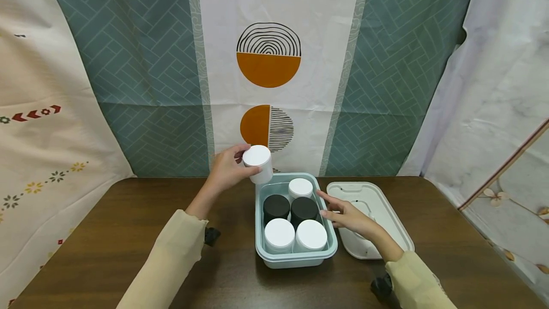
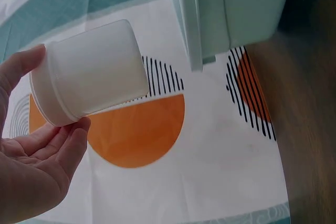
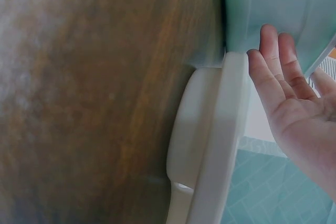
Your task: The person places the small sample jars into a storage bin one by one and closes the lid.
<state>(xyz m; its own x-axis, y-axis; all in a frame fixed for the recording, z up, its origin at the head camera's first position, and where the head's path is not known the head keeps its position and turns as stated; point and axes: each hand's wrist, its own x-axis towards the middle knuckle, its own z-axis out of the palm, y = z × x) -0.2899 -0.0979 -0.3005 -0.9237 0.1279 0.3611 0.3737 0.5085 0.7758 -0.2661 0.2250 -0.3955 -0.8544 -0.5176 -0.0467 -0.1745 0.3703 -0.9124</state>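
My left hand (image 1: 231,168) pinches a white lidded jar (image 1: 260,166) between thumb and fingers, just above the far left corner of a pale green plastic bin (image 1: 296,264). The left wrist view shows the same jar (image 2: 97,69) tilted on its side, its translucent body apart from the bin wall (image 2: 252,11). Inside the bin stand three white-lidded jars, one at the back (image 1: 300,188) and two in front, with two black-lidded jars (image 1: 276,207) between. My right hand (image 1: 349,216) touches the bin's right rim with fingers extended. In the right wrist view, its fingers (image 3: 269,45) lie near the bin's side.
A white plastic lid (image 1: 396,225) lies on the brown wooden table (image 1: 227,271), to the right of the bin and partly under my right forearm. A patterned cloth (image 1: 146,61) hangs along the table's far edge, with other cloths at both sides.
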